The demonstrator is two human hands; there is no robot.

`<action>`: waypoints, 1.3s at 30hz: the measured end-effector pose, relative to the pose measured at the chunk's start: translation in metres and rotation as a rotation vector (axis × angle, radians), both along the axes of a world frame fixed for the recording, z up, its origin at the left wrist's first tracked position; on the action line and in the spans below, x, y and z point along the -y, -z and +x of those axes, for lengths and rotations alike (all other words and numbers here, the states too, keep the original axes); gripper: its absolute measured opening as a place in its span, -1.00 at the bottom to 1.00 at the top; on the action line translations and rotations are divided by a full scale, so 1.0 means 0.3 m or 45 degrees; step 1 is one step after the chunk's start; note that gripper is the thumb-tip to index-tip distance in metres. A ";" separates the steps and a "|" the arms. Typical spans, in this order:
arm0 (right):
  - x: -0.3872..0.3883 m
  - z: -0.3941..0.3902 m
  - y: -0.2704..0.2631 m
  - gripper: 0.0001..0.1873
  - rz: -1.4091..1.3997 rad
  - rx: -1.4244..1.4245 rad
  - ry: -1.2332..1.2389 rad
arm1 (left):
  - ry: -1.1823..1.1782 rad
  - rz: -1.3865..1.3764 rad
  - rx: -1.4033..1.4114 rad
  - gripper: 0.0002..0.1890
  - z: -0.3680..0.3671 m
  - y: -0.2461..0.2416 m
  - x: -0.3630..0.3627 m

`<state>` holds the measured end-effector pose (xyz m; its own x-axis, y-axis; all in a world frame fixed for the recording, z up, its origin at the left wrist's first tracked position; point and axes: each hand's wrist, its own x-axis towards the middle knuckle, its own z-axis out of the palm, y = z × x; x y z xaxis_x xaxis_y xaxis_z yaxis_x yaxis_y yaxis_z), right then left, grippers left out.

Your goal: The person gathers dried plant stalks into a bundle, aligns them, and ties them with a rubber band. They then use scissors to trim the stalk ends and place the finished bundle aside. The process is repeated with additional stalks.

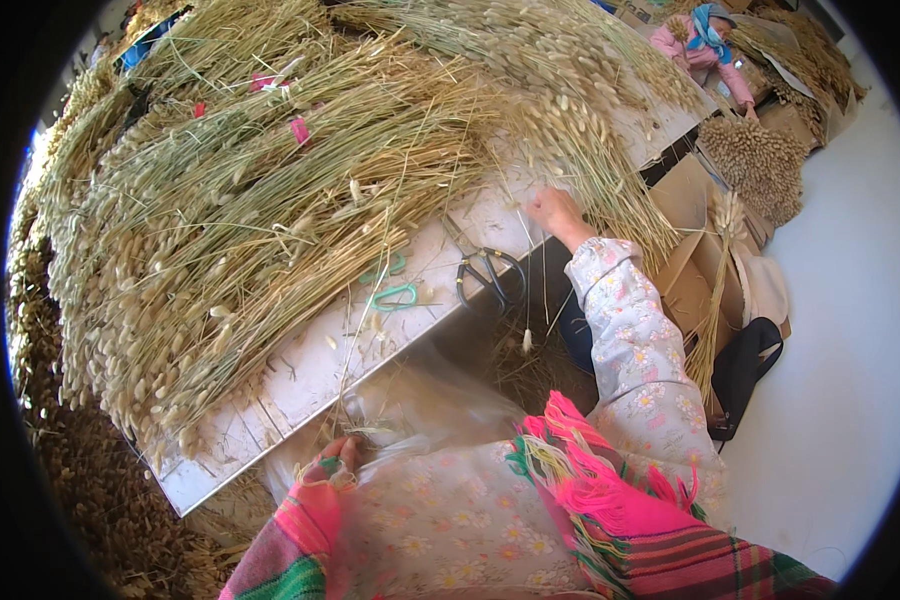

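My right hand (559, 215) is above the near edge of the white table (300, 401), its fingers closed. A thin dried grass stem hangs from its fingertips, with a pale fluffy seed head (526, 341) at the lower end. Low down, my left hand (342, 451) is by my lap, partly covered by a striped shawl (300, 525). Loose stems and dry leaves (375, 430) lie at its fingers; whether it grips them is unclear. Black-handled scissors (487, 274) rest on the table edge between my hands, handles jutting over. Beside them lies a green scissor-like handle (394, 297).
Heaped bunny-tail grass (270, 202) covers much of the table, some with pink tags (300, 131). More bundles (592, 142) overhang the right edge. Open cardboard boxes (682, 262) and a black bag (746, 379) stand at right. A co-worker (701, 45) reaches toward a bundle (754, 165).
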<state>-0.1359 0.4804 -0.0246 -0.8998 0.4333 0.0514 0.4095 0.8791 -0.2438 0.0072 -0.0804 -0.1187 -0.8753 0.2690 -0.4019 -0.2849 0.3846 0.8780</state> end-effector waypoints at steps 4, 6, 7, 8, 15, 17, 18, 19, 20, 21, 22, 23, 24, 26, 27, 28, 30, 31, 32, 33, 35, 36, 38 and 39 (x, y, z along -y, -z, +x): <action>-0.007 -0.047 0.045 -0.72 -0.275 0.038 0.117 | -0.079 0.232 0.108 -0.76 0.003 -0.046 -0.027; -0.020 -0.043 0.004 -0.73 -0.754 0.098 0.277 | -0.054 0.232 0.141 -0.77 0.001 -0.068 -0.029; -0.031 -0.025 -0.031 -0.82 -1.060 0.054 0.294 | -0.067 0.219 0.132 -0.77 0.005 -0.071 -0.029; -0.036 -0.005 -0.068 -0.86 -1.364 -0.008 0.283 | -0.077 0.207 0.123 -0.77 0.007 -0.069 -0.027; 0.211 0.092 -0.154 -0.88 -2.572 -0.594 0.381 | 0.018 0.076 -0.084 -0.78 0.001 0.018 0.009; 0.369 0.093 -0.118 -0.89 -2.704 -0.463 0.312 | 0.035 -0.013 -0.107 -0.78 0.009 -0.003 0.013; 0.449 0.091 -0.106 -0.90 -2.753 -0.371 0.261 | 0.024 0.050 -0.090 -0.79 0.014 -0.027 0.010; 0.535 0.096 -0.095 -0.89 -2.809 -0.310 0.157 | 0.029 0.044 -0.117 -0.79 0.021 -0.060 0.006; 0.622 0.104 -0.087 -0.89 -2.819 -0.248 0.041 | 0.072 0.004 -0.187 -0.79 0.020 -0.100 0.003; 0.708 0.117 -0.083 -0.89 -2.835 -0.152 -0.039 | 0.205 -0.004 -0.457 -0.74 0.011 -0.144 0.000; 0.795 0.133 -0.082 -0.87 -2.871 -0.081 -0.024 | 0.156 0.069 -0.432 -0.69 0.005 -0.191 -0.005; 0.873 0.159 -0.084 -0.83 -2.966 -0.016 -0.099 | 0.105 0.142 -0.406 -0.63 -0.006 -0.240 -0.007; 0.951 0.172 -0.090 -0.80 -2.966 0.074 -0.096 | 0.053 0.216 -0.380 -0.57 -0.024 -0.281 -0.018; 1.065 0.225 -0.109 -0.81 -2.936 0.266 -0.095 | -0.154 0.715 -0.397 -0.43 -0.064 -0.351 -0.046; 1.105 0.258 -0.122 -0.79 -2.887 0.306 -0.235 | -0.303 0.802 -0.351 -0.44 -0.070 -0.383 -0.053; 1.128 0.281 -0.138 -0.78 -2.775 0.393 -0.249 | -0.436 0.934 -0.316 -0.44 -0.074 -0.410 -0.058; 1.116 0.302 -0.174 -0.75 -2.596 0.447 -0.499 | -0.549 0.958 -0.338 -0.73 -0.105 -0.443 -0.068; 1.097 0.307 -0.194 -0.72 -2.442 0.529 -0.528 | -0.554 0.974 -0.361 -0.78 -0.117 -0.450 -0.067; 1.039 0.294 -0.212 -0.73 -2.091 0.537 -0.821 | -0.552 1.026 -0.390 -0.79 -0.123 -0.451 -0.066; 0.951 0.267 -0.232 -0.72 -1.760 0.521 -1.085 | -0.652 0.963 -0.379 -0.72 -0.125 -0.445 -0.064; 0.780 0.226 -0.257 -0.79 -0.859 -0.380 -1.010 | -0.736 0.952 -0.317 -0.73 -0.130 -0.424 -0.048; 0.674 0.187 -0.262 -0.85 -0.559 -0.497 -0.758 | -0.774 0.995 -0.273 -0.73 -0.130 -0.409 -0.038; 0.430 0.145 -0.263 -0.90 -0.386 -0.584 -0.319 | -0.812 0.926 -0.225 -0.73 -0.126 -0.376 -0.017; 0.324 0.132 -0.254 -0.86 -0.075 -0.468 -0.087 | -0.826 0.915 -0.210 -0.72 -0.124 -0.360 -0.008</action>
<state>-0.0963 0.3834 0.0514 -0.8529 0.3847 0.3529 0.2262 0.8815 -0.4144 -0.0301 -0.0781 -0.0107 -0.9700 -0.1512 -0.1901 -0.1049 -0.4450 0.8893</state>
